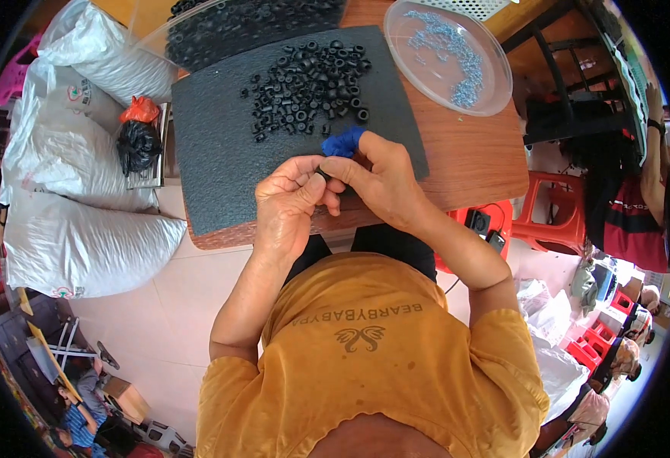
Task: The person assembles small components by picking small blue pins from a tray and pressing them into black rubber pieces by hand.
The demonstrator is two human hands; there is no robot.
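- Mat (220,153): dark foam sheet under and ahead of both hands.
- Dish (495,76): clear, with small metal bits, well ahead of the right hand (377,179).
- Pile (308,84) of black rings: just ahead of the hands.
- Ring (324,174): pinched between both hands' fingertips; likely light, rubbery and grippy, best held by its rim.
- Left hand (293,202): fingers curled narrow, thumb on the ring.
- Right hand: blue-covered fingertip, wrist bent inward.

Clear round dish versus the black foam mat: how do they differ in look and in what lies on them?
The clear round dish is see-through and rimmed; the black foam mat is opaque, flat and roughly rectangular. The dish holds small pale blue pieces; the mat carries a pile of black rings. Both rest on the wooden table.
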